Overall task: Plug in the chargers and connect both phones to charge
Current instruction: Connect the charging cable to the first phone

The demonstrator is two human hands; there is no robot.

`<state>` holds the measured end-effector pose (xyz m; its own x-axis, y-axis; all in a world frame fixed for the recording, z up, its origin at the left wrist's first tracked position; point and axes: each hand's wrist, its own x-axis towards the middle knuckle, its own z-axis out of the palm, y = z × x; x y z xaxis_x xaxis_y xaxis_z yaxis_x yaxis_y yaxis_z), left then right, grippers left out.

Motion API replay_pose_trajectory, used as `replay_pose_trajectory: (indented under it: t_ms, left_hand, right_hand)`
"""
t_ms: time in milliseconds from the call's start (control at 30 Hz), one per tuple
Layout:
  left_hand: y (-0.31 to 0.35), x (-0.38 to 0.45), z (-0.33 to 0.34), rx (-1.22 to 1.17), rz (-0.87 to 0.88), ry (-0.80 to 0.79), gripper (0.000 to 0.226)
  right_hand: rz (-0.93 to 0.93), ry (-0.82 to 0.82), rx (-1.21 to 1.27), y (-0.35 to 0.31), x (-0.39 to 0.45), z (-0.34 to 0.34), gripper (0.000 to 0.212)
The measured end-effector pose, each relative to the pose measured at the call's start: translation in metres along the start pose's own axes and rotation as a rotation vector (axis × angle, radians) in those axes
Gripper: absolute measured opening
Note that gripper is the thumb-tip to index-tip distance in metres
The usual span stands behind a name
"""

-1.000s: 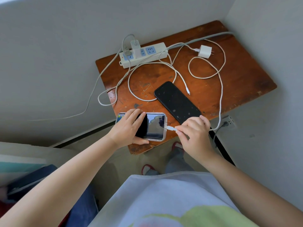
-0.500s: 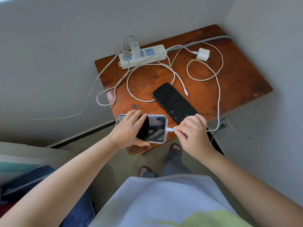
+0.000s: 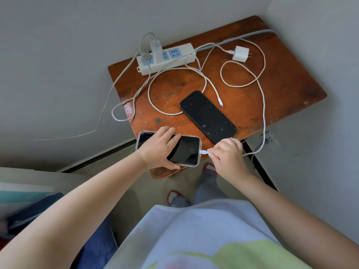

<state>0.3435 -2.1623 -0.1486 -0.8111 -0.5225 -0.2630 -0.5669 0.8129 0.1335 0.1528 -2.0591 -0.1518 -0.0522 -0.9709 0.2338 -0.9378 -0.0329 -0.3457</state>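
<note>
My left hand (image 3: 159, 147) grips a phone in a clear case (image 3: 187, 152) at the table's near edge. My right hand (image 3: 227, 152) pinches a white cable plug (image 3: 204, 152) seated against the phone's right end. That cable runs up to a loose white charger (image 3: 240, 53) lying unplugged at the back. A second black phone (image 3: 207, 116) lies flat mid-table with a free cable end (image 3: 220, 101) beside it. That cable loops back toward another white charger (image 3: 156, 49) standing plugged in a white power strip (image 3: 184, 57).
The small wooden table (image 3: 287, 88) sits in a corner between two grey walls. A wall socket (image 3: 271, 137) with a dark plug is low on the right wall. My feet in red slippers (image 3: 174, 197) are below the table edge.
The white plug has moved left and now meets the cased phone's end port; a second ago a small gap showed. The phone screen looks darker now. Both hands keep their hold.
</note>
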Motion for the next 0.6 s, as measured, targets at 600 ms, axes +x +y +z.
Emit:
replay_pose_trajectory:
  t_ms: [600]
  left_hand:
    - [-0.001, 0.01, 0.002, 0.042, 0.037, -0.153, 0.087]
  right_hand:
    - [-0.045, 0.025, 0.027, 0.001, -0.013, 0.015, 0.015]
